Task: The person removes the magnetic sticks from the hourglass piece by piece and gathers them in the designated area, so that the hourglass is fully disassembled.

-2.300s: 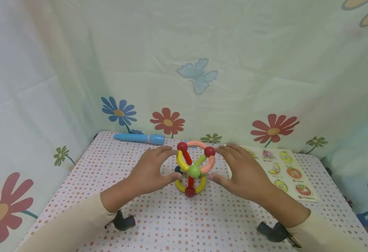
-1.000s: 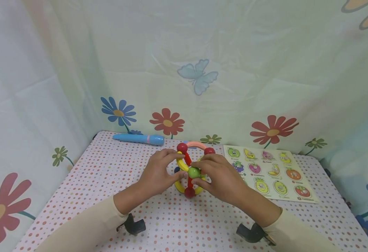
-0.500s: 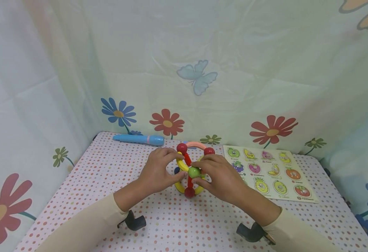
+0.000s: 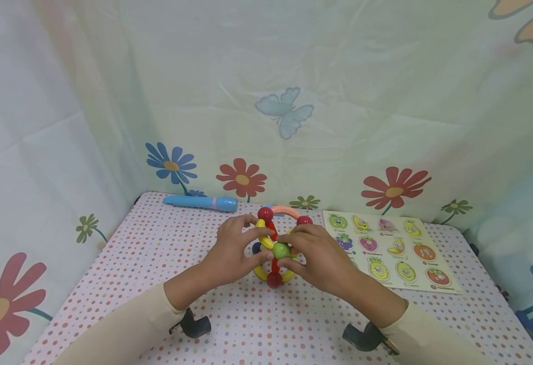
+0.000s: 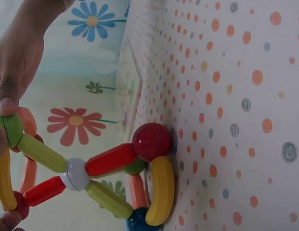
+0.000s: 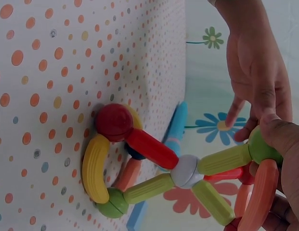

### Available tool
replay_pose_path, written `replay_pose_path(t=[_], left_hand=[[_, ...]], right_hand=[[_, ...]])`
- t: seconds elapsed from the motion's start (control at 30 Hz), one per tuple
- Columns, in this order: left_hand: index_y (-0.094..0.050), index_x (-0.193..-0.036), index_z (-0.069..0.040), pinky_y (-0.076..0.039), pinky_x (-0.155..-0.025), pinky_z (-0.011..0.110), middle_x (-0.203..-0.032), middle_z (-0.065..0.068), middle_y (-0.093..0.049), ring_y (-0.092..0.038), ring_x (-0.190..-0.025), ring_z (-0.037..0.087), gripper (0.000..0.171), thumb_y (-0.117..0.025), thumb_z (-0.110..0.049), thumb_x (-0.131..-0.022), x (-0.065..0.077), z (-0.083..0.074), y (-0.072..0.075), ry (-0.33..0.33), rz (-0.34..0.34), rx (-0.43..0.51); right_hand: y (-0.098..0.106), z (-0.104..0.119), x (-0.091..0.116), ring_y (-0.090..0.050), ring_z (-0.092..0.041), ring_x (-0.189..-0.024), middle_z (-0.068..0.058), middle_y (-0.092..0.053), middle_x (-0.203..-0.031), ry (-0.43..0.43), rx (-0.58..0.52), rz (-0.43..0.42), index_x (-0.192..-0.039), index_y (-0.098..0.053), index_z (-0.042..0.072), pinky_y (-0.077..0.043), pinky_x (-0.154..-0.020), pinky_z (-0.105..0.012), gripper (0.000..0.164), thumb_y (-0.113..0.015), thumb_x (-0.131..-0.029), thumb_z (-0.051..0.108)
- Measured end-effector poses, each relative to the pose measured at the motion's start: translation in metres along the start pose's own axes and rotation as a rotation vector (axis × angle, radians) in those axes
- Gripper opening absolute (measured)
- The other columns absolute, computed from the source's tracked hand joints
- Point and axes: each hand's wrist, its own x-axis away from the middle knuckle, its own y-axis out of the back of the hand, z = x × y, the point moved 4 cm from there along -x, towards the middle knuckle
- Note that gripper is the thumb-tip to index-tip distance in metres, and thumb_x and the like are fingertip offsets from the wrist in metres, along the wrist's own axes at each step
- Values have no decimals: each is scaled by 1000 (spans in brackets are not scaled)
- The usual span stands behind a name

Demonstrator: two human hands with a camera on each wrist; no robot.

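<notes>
A ball-and-stick construction toy (image 4: pixel 276 265) stands on the dotted table, built from coloured balls and straight and curved sticks around a white ball (image 5: pixel 75 174). My left hand (image 4: pixel 232 251) holds its upper left side, with the index finger over the yellow curved stick (image 4: pixel 266 242) and the thumb near the green ball (image 4: pixel 282 250). My right hand (image 4: pixel 318 256) grips the upper right, its thumb pressed on that green ball and other fingers behind the pink curved stick (image 6: pixel 259 197). A red ball (image 5: pixel 152 142) is at the toy's base.
Behind, to the left, lies a blue microphone-shaped toy (image 4: pixel 201 202). A board with fruit pictures (image 4: pixel 389 251) is on the table to the right. A flowered curtain (image 4: pixel 202 76) hangs behind the table (image 4: pixel 248 329).
Both hands came inward from beside the toy and took hold of it. In the last half second my left index finger slid right across the yellow stick, and the top red balls shifted slightly right.
</notes>
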Motion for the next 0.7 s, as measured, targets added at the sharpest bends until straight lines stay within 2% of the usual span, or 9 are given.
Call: replay_pose_path(t=[0.13, 0.33, 0.7], left_hand=[[-71, -123, -27, -27, -110, 63, -140, 10, -50, -40, -134, 29, 38, -81, -38, -88, 0, -1, 0, 4, -2, 3], [-72, -116, -24, -25, -109, 63, -135, 10, -52, -42, -131, 28, 33, -84, -34, -86, -2, -1, 2, -8, -18, -5], [-70, -113, -28, -21, -110, 61, -137, 8, -50, -38, -134, 28, 30, -81, -40, -88, -2, 4, 3, -49, 7, -105]], right_hand=[[0, 0, 0, -57, -19, -109, 6, -70, -106, 2, -2, -4, -120, -74, 17, -53, -93, -40, 49, -92, -77, 32], [0, 0, -1, -57, -18, -108, 6, -69, -107, 13, -7, -8, -121, -74, 17, -52, -93, -39, 50, -92, -77, 32], [1, -1, 0, -58, -18, -105, 6, -69, -105, 31, -16, -32, -120, -75, 17, -53, -91, -39, 47, -91, -78, 32]])
